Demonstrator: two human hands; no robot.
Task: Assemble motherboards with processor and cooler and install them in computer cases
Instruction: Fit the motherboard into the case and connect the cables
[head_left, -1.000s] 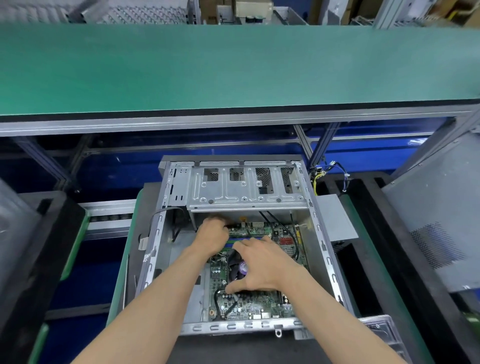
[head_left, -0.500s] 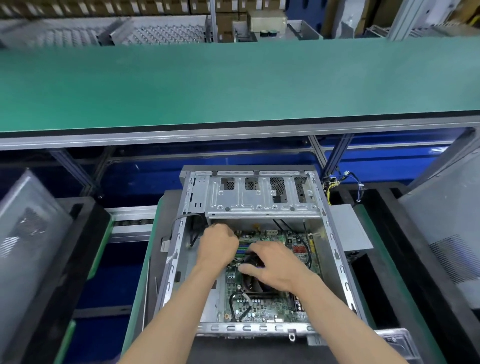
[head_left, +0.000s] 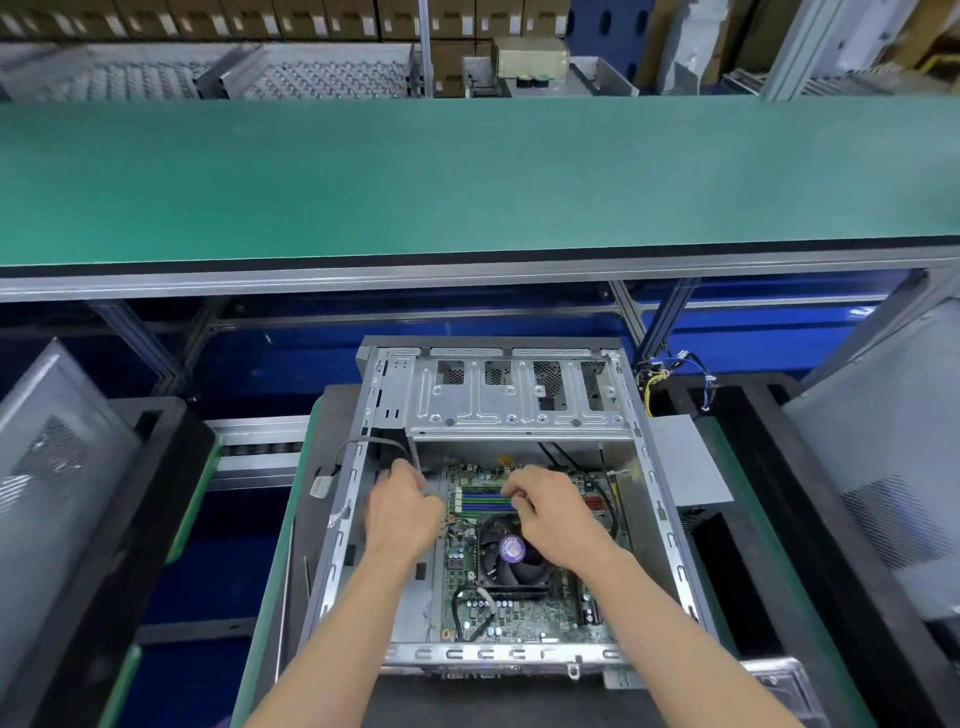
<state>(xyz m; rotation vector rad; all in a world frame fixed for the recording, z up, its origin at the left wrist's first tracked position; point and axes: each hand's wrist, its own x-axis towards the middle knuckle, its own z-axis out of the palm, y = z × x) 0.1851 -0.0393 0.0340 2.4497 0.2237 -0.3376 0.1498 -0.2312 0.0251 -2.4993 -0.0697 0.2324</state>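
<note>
The computer case (head_left: 498, 499) lies open on a pallet (head_left: 291, 545) before the near edge of the counter (head_left: 467, 176). The motherboard (head_left: 519, 618) sits inside the case, right of centre. The cooler (head_left: 511, 558) sits on the motherboard. The drive cage (head_left: 519, 395) spans the far end of the case. A cable bundle (head_left: 670, 379) lies just beyond the far right corner of the case. Both hands reach into the case, the left hand (head_left: 402, 512) left of the right hand (head_left: 553, 514).

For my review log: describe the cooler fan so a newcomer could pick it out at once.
Find the open metal computer case below the green conveyor belt. On the green motherboard inside, just under the right hand, sits the cooler fan: the only round black part, with a purple hub sticker.
</note>
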